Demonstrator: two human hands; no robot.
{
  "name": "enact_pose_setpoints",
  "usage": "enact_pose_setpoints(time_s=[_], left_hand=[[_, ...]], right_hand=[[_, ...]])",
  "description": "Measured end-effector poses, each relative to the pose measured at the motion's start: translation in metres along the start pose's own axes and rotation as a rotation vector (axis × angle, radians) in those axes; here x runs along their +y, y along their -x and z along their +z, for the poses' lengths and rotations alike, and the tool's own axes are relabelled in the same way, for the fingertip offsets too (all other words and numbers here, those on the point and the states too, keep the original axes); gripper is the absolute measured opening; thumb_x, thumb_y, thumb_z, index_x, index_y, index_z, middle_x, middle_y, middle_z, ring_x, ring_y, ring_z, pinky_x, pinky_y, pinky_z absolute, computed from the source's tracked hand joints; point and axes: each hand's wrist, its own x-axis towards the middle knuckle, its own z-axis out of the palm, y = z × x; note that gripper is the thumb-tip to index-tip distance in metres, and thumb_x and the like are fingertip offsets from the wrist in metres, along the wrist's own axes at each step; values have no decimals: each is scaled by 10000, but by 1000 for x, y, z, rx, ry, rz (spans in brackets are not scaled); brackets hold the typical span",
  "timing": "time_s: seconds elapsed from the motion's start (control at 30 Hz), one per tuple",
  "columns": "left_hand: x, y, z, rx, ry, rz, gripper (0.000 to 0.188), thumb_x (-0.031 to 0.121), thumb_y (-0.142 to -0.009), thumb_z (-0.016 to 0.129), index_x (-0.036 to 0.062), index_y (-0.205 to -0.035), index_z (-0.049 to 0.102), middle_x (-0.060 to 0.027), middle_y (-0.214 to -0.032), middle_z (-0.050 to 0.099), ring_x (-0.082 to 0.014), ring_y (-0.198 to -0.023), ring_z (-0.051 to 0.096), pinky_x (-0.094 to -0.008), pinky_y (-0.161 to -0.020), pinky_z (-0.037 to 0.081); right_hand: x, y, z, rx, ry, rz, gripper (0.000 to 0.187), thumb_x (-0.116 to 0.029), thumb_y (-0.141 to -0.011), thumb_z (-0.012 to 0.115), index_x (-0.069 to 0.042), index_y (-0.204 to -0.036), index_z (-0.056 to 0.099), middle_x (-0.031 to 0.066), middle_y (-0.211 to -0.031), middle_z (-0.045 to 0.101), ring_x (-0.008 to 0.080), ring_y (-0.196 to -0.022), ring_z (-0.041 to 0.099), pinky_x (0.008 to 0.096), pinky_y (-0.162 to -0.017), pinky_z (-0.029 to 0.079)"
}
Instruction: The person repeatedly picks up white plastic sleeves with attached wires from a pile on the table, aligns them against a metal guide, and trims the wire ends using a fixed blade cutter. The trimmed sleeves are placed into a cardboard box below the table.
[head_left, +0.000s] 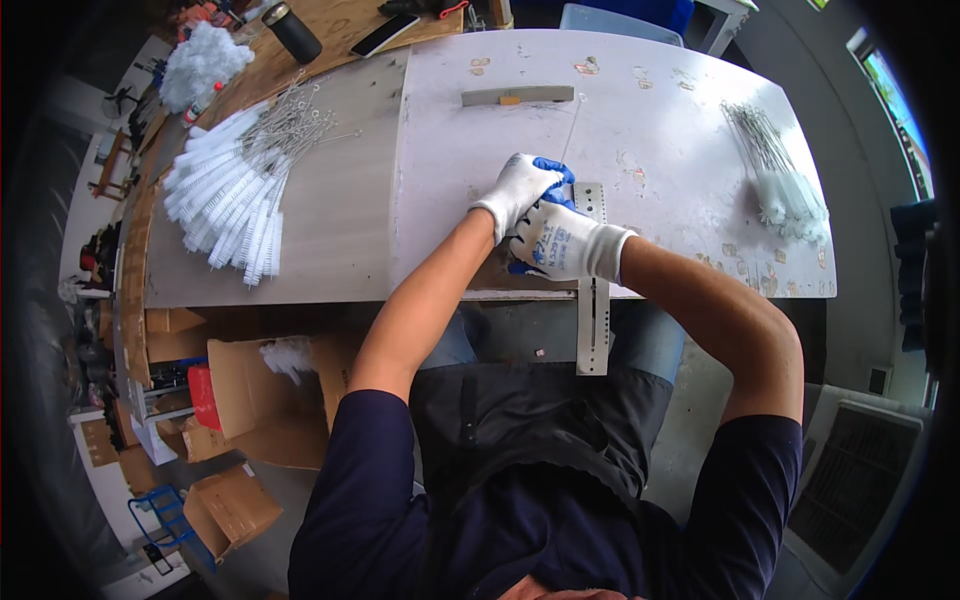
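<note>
Both my hands wear white gloves with blue coating and meet near the table's front edge. My left hand (521, 190) is closed around a thin wire brush handle (573, 132), whose ring end points away from me. Just below and to the right, my right hand (562, 243) is closed against the left one. Its grip is hidden, as is the lower part of the wire. Beside and beneath my right wrist runs a perforated metal bar (593, 330), sticking out past the table edge over my lap.
A fanned pile of white bristle brushes (232, 195) lies at left; another bundle of brushes (790, 200) lies far right. A grey metal strip (518, 96) sits ahead on the table (450, 150). Farther back are a black tumbler (292, 34) and a phone (386, 36). Cardboard boxes (270, 405) stand below left.
</note>
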Motion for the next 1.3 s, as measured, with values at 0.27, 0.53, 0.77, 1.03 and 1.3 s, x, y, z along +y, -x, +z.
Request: enact_pose_setpoints(time_s=[0.27,0.53,0.77,1.03,1.3], left_hand=[[-5,97,-11,376,326,234,230,109,-1005,569,-2,-1160,698,-69,-1003,734,-130,-796,681,-287,-731,565],[-94,208,40,-117,594,-42,258,187,-1037,564,-20,-1171,639,-112,-989,717,-200,-781,709,-321,-680,587],[-123,188,78,-295,1353,-71,325,341,-1057,503,43,-1052,633,-72,-830,654,-217,-673,641,-329,-595,506],[-102,221,-24,-166,924,-220,204,239,-1009,624,136,-834,600,81,-603,422,-42,-461,380,-224,-409,263],[-75,213,-63,-207,369,-134,239,153,-1016,558,-1,-951,728,62,-626,513,-22,-513,424,-210,-472,314]], right_hand=[[-53,1,-28,-297,-17,368,156,-215,-878,618,-126,-922,738,28,-863,736,225,-754,736,448,-582,542],[-83,-19,-40,-305,-260,891,347,-286,-974,525,-39,-1007,766,194,-984,753,337,-910,746,438,-760,587],[-103,-31,-42,-172,-327,1081,394,-292,-992,477,-6,-1017,747,245,-1034,729,387,-978,716,464,-864,565],[-90,-32,-48,-224,-720,1196,556,-505,-1005,485,-2,-987,723,193,-948,736,327,-838,720,460,-778,554],[-41,3,-33,-438,-104,394,499,-465,-879,656,-26,-1114,629,151,-973,712,312,-922,716,431,-819,547]])
